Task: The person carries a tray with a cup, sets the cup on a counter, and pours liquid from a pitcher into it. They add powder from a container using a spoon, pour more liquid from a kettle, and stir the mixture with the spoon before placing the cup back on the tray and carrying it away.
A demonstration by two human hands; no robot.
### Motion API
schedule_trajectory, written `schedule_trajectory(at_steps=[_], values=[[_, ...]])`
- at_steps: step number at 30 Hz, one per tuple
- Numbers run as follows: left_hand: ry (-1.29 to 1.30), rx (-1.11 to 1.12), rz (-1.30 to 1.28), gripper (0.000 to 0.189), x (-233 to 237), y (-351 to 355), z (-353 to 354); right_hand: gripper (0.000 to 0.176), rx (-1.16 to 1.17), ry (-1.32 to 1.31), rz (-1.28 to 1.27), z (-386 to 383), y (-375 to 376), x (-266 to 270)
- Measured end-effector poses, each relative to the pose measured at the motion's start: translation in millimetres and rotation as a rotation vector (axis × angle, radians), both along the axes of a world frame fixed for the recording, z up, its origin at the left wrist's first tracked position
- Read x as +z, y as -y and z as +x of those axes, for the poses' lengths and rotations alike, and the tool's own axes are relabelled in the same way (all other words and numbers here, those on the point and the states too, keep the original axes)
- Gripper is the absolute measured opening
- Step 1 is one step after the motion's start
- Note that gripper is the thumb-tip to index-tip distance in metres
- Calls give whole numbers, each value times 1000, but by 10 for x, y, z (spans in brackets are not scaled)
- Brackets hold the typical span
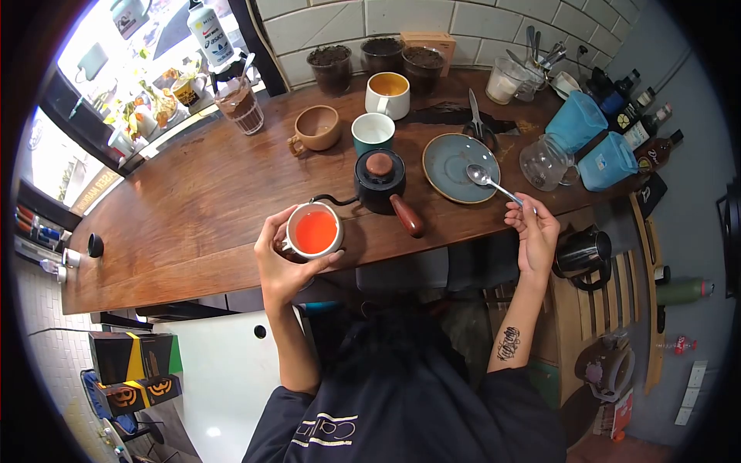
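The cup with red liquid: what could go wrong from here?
The cup looks well filled, so a tilt of the left hand could spill the liquid on the table. The spout of the black pot looks close to the cup's rim and might knock it. The spoon could slip, as the right hand holds only its handle end.
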State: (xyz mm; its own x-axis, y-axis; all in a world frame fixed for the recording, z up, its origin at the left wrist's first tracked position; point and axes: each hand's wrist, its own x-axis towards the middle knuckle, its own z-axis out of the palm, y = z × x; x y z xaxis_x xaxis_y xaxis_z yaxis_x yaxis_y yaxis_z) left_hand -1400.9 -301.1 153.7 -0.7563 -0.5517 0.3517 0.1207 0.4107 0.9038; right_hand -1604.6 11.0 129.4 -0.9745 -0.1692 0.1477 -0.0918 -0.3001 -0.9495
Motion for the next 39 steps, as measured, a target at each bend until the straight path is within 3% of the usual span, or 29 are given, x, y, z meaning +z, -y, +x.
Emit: schedule_trajectory(at_steps=[19, 39], values=[[27, 37, 20, 76, -14, -8, -37, 19, 88, 42, 23, -139, 202, -147], [-26, -11, -20, 80, -64, 35, -37, 22, 61, 13, 266, -146, 220, -64]])
